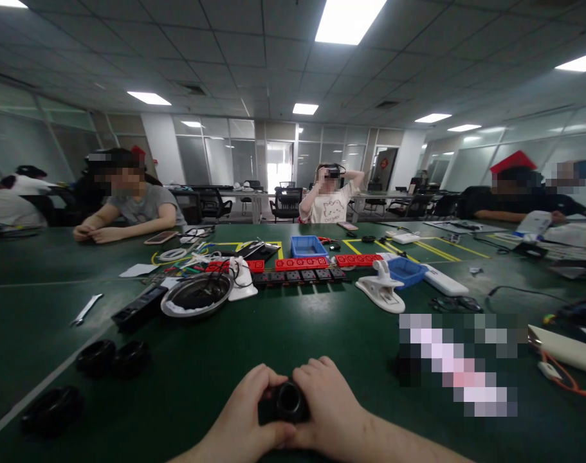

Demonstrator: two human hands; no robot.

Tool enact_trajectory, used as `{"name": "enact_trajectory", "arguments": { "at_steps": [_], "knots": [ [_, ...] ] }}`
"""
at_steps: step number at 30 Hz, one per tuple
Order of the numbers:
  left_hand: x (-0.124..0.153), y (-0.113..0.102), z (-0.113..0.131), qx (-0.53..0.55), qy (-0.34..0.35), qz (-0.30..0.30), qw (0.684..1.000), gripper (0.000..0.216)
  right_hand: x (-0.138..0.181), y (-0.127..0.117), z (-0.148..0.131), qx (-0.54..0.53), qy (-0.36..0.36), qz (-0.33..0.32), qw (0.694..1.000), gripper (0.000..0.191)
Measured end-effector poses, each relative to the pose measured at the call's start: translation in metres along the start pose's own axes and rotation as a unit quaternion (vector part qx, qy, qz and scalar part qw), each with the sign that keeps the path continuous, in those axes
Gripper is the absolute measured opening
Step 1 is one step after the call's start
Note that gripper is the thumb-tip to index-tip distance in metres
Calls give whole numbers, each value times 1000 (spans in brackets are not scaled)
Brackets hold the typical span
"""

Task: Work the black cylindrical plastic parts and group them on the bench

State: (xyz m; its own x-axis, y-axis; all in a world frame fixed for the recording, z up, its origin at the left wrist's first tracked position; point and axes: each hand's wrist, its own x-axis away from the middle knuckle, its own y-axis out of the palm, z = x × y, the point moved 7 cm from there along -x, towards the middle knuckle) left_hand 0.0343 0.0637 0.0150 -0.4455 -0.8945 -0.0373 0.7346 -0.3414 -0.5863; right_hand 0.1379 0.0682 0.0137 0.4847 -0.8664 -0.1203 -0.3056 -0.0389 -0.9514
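Note:
My left hand (pixel 247 411) and my right hand (pixel 331 405) meet at the near edge of the green table (pixel 297 334), both closed around one small black round part (pixel 287 404) with a hole in its middle. The fingers of each hand wrap its sides, and the part's lower half is hidden between my palms. Three similar black ring parts lie to the left: two side by side (pixel 112 357) and one nearer the table edge (pixel 51 410).
A metal bowl (pixel 196 294), black and red power strips (pixel 300 275), blue bins (pixel 307 245), a wrench (pixel 86 310) and a white clamp (pixel 382 289) lie further out. Cables and white devices sit at the right. Other people sit along the far and side edges.

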Motion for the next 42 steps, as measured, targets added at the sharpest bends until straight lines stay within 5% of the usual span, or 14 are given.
{"name": "enact_trajectory", "arguments": {
  "at_steps": [3, 6, 11, 15, 23, 27, 31, 34, 39, 42],
  "knots": [
    [0, 2, -1, 6, 22, -2, 1000, 29, 2, -5, -3, -46, -32, 6, 998, 66],
    [1, 3, 0, 15, 41, -34, 998, 35, 3, -10, -3, -141, -97, -54, 984, 69],
    [1, 1, 3, 18, 50, -69, 996, 39, 0, -11, 7, -197, -123, -162, 959, 26],
    [1, 2, 3, 18, 24, -58, 998, 34, -2, -5, 12, -192, -76, -145, 968, 26],
    [0, 3, -5, 0, -21, 1, 1000, 25, -2, -2, -2, 46, -35, -13, 998, 58],
    [1, 1, -3, -3, 8, -10, 1000, 33, 2, -13, -2, -8, -62, -4, 998, 57],
    [1, -3, -3, 2, 34, -28, 999, 48, 3, -17, 1, -125, -120, -68, 983, 49],
    [0, -2, -2, -7, 46, -52, 998, 40, 0, -13, 6, -163, -132, -107, 972, 33],
    [1, -1, 2, -4, 49, -31, 998, 33, -3, -3, 11, -178, -84, -119, 973, 28],
    [2, -1, 1, -2, 32, 15, 999, 30, -3, -1, 6, -79, -27, -69, 994, 40]
  ]
}}
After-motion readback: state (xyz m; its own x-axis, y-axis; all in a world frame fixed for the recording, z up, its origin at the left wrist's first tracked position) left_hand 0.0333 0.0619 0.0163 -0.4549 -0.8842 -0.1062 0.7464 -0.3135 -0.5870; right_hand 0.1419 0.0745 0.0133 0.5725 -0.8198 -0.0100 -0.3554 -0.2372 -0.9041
